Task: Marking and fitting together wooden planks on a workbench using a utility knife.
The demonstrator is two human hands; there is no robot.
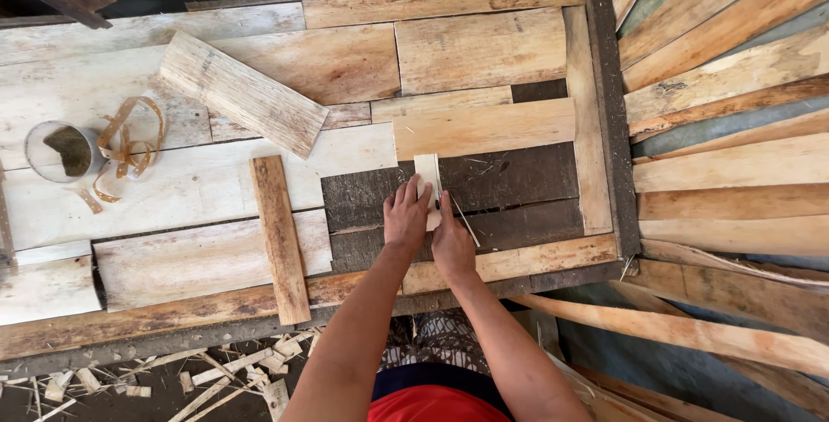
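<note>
A small pale wooden piece (427, 170) stands on the dark boards of the workbench (518, 184). My left hand (405, 215) grips its left side, fingers wrapped around it. My right hand (452, 242) presses against its right lower side, and a thin sliver or blade (464, 219) sticks out beside that hand; I cannot tell which it is. Both forearms reach in from the bottom of the view.
Loose planks lie on the bench: a wide one (244, 94) tilted at upper left, a narrow brown one (281, 236) upright. A round container (62, 151) with curled strips (129, 145) sits far left. Long slats (734, 128) are stacked at right. Wood chips (216, 374) litter the floor.
</note>
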